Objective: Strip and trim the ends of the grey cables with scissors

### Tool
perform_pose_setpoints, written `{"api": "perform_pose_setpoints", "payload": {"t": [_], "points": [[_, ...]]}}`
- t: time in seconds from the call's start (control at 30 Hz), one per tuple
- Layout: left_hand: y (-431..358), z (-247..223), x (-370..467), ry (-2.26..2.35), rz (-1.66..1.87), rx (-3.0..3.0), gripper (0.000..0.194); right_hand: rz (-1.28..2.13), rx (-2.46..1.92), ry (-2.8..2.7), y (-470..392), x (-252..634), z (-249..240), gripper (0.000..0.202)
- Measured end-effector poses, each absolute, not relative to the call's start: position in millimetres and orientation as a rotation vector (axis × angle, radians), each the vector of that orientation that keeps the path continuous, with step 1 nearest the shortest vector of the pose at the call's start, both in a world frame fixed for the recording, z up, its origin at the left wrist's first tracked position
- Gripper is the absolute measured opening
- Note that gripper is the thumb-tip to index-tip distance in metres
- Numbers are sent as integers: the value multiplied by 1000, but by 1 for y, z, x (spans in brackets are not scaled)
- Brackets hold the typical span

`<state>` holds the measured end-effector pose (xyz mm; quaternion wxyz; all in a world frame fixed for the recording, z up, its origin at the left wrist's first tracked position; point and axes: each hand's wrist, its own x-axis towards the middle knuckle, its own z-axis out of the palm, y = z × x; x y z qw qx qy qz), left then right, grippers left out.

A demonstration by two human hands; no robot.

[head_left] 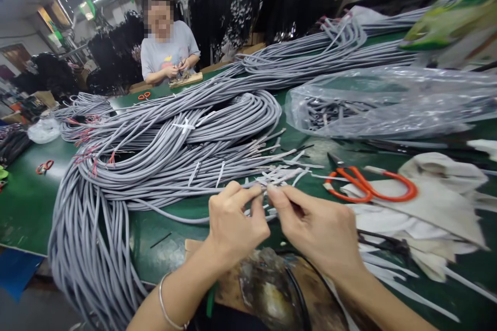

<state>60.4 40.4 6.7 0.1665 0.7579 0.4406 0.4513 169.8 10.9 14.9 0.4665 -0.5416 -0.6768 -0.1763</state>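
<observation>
My left hand (236,220) and my right hand (320,227) meet fingertip to fingertip in the middle of the head view. Thumb and forefinger of the left are pinched on the end of a grey cable (182,220). The right fingers are closed at that same cable end; the fingertips mostly cover the small part between them. Just behind lies a large bundle of grey cables (155,165) with pale stripped ends (267,163). Below my hands sits a wooden board (229,289) with a clear, lumpy, stained block (267,289) on it.
Orange-handled scissors (368,186) rest on white cloth (438,191) at right, near white strips (419,297). A clear plastic bag (388,98) holds dark short pieces. Small red scissors (44,167) lie on the green table (23,212). Across it, a person (169,57) works with both hands.
</observation>
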Motion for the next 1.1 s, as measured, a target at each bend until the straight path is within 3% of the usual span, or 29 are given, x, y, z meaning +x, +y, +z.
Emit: {"api": "perform_pose_setpoints", "payload": {"t": [0.13, 0.3, 0.5, 0.8, 0.97, 1.1], "points": [[57, 8, 59, 1435, 1122, 2007, 16, -387, -1034, -1809, 4, 161, 23, 41], [63, 13, 55, 1248, 1285, 1716, 18, -551, -1338, -1622, 17, 173, 15, 46], [57, 14, 52, 1132, 1306, 1756, 19, -475, -1424, -1630, 23, 175, 6, 53], [46, 18, 59, 1121, 1316, 1997, 14, -66, -1437, -1615, 24, 180, 6, 51], [53, 13, 63, 1303, 1210, 1985, 16, -348, -1186, -1702, 10, 166, 12, 41], [64, 9, 59, 1346, 1129, 1778, 14, -361, -1026, -1765, 6, 162, 13, 35]]}}
